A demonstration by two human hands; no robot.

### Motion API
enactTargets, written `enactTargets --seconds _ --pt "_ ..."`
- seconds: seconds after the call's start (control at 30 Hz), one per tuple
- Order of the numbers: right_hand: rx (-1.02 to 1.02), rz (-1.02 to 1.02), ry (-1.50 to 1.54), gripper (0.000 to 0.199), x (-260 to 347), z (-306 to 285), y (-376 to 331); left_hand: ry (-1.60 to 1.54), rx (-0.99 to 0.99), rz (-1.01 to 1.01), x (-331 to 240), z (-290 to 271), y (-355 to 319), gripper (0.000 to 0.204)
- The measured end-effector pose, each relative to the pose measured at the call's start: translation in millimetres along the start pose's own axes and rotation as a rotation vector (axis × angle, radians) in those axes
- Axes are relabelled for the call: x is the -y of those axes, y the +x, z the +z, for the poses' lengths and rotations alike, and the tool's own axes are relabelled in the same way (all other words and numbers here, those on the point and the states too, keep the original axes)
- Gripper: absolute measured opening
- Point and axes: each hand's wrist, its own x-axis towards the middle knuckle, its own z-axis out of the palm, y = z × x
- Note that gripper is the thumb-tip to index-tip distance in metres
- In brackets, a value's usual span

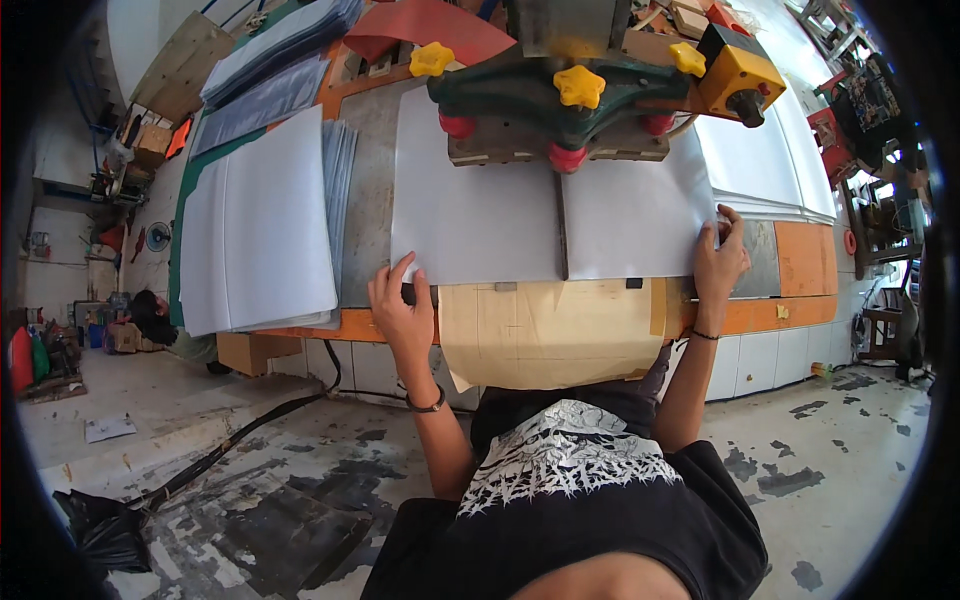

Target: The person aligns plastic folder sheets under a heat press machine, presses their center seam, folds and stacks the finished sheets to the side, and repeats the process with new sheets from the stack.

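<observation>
Left hand [403,312] at near-left corner of pale sheet [480,225], thumb and forefinger a bit apart; can't tell if they pinch it. Right hand [722,262] at sheet's right edge near the other near corner, fingers curled, thumb by the edge; pinch also unclear. Sheet lies flat between the hands, far part under green press head [490,97] with yellow star knobs [578,87]. Dark strip [562,225] crosses the sheet, midway between hands. Tan sheet [550,340] nearer the body, between wrists. White stack [265,225] left of left hand; another pile [755,165] beyond right hand.
</observation>
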Motion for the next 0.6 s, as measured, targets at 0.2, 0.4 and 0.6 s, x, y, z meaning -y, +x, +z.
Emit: enactTargets --seconds 0.2,0.4,0.6 --pt "-0.008 -0.002 -0.005 0.039 0.4 0.9 1.6 -0.004 0.023 -0.016 -3.0 -2.6 1.0 0.024" --pt "-0.005 -0.025 0.01 0.039 -5.9 4.0 4.5 0.001 0.023 -0.012 -2.8 -0.7 4.8 0.024" --pt "0.036 -0.017 -0.039 0.039 -7.4 3.0 -1.1 -0.002 0.019 -0.013 0.3 -0.2 0.6 0.024"
